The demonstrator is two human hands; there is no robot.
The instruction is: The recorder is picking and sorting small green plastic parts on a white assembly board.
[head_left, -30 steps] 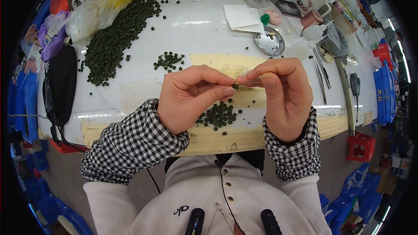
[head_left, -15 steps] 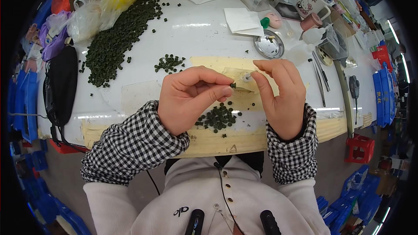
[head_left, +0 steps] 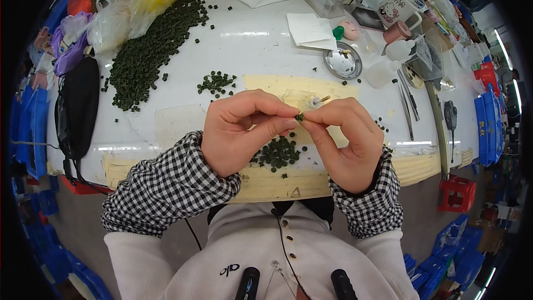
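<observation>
My left hand (head_left: 239, 128) pinches a small dark green round part (head_left: 300, 117) between thumb and forefinger. The thumb and forefinger of my right hand (head_left: 347, 136) close on the same part from the other side. Just beyond the fingertips, a small white tool with a brass-coloured tip (head_left: 316, 103) lies on a yellowish pad. Below the hands sits a loose pile of dark green parts (head_left: 277, 153), partly covered by my left hand. A smaller cluster of green parts (head_left: 216, 82) lies farther off to the left.
A large heap of green parts (head_left: 150, 50) spreads at the back left, beside plastic bags (head_left: 111, 30) and a black pouch (head_left: 78, 108). At right are a round metal dish (head_left: 342, 61), tweezers (head_left: 405, 105), a white mug (head_left: 397, 8) and a clear box (head_left: 427, 58).
My right hand has come left and down from beside the white tool and now pinches the green part too. The brass-coloured tip has come into sight. My left hand has hardly moved.
</observation>
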